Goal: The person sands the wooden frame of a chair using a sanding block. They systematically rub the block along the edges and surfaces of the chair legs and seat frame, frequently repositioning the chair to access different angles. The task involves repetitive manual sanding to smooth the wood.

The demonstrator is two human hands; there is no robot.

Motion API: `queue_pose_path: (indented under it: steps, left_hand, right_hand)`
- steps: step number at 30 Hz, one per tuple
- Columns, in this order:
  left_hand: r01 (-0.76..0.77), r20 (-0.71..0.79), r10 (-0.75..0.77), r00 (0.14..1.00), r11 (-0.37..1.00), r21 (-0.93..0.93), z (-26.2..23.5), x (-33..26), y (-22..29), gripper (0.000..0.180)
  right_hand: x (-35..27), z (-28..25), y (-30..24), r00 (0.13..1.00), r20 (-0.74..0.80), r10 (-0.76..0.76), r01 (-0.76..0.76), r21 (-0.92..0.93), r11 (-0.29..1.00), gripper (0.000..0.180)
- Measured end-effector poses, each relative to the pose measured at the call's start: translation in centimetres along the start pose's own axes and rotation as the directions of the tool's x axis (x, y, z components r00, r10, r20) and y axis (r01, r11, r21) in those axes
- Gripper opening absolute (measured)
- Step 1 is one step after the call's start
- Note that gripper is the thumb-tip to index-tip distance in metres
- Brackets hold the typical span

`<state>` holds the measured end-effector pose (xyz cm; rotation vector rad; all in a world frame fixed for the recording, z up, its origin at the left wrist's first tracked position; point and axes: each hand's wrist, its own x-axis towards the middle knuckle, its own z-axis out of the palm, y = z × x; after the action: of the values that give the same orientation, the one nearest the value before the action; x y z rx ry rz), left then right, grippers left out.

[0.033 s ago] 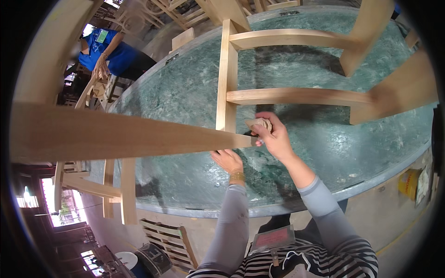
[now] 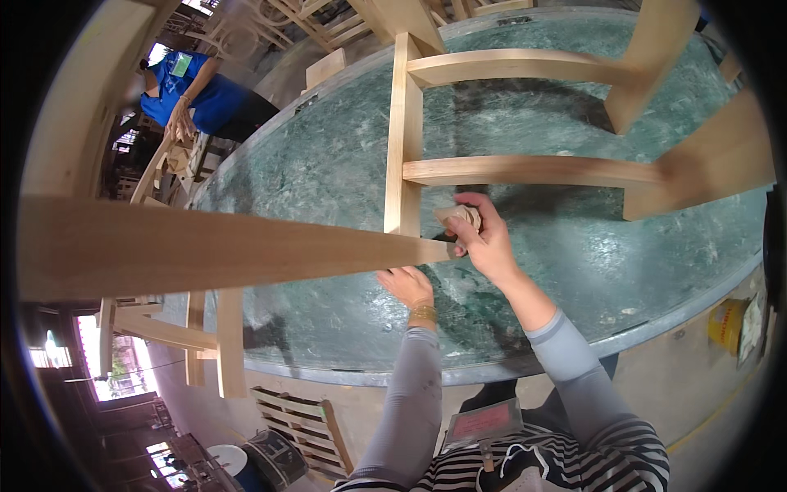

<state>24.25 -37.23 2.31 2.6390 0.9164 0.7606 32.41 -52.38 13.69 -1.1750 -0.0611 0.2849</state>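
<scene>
A pale wooden chair frame [image 2: 403, 123] rests on the green tabletop, and one long tapered leg [image 2: 246, 248] juts from its near end toward the left. My right hand [image 2: 490, 246] is closed around a crumpled beige wad, apparently folded sandpaper [image 2: 459, 217], beside the leg's narrow end. Its lower fingers touch that tip. Under the near edge of the same leg, my left hand [image 2: 407, 285] grips the frame, its fingertips hidden by the wood.
Two curved rails [image 2: 525, 170] run right to broad wooden pieces [image 2: 697, 160]. The metal-edged green table [image 2: 590, 271] curves around my front. A person in blue [image 2: 197, 90] works at far left. A pallet [image 2: 303, 426] and a yellow bucket [image 2: 725, 324] stand on the floor.
The long leg appears slightly lower at its left end, and the view has shifted a little. Both hands keep their grips.
</scene>
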Motion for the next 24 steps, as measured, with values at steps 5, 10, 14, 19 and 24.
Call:
queue_pose_path:
  steps: [5, 10, 14, 19, 24]
  left_hand:
    - [-0.146, 0.084, 0.137, 0.987, 0.982, 0.116, 0.1, -0.1, -0.4, 0.040]
    - [-0.119, 0.159, 0.100, 0.982, 0.986, 0.116, -0.1, -0.4, 0.0, 0.044]
    - [-0.006, 0.228, -0.004, 0.974, 0.999, 0.046, -0.2, -0.5, 1.0, 0.048]
    - [0.041, 0.308, -0.070, 0.949, 0.994, 0.102, -0.3, -0.6, 0.6, 0.050]
    - [-0.017, 0.346, -0.033, 0.938, 0.990, 0.139, -0.3, -0.8, -0.1, 0.051]
  right_hand:
    - [2.4, 0.9, 2.8, 0.928, -0.010, -0.374, 0.364, -0.205, 0.909, 0.018]
    - [3.8, 1.6, 4.0, 0.867, 0.004, -0.499, 0.479, -0.283, 0.831, 0.016]
    - [4.6, 1.6, 4.6, 0.806, 0.030, -0.592, 0.569, -0.319, 0.758, 0.014]
    - [5.3, 2.3, 4.4, 0.707, 0.039, -0.706, 0.668, -0.362, 0.650, 0.014]
    - [5.9, 2.1, 4.3, 0.668, 0.107, -0.736, 0.709, -0.393, 0.586, 0.018]
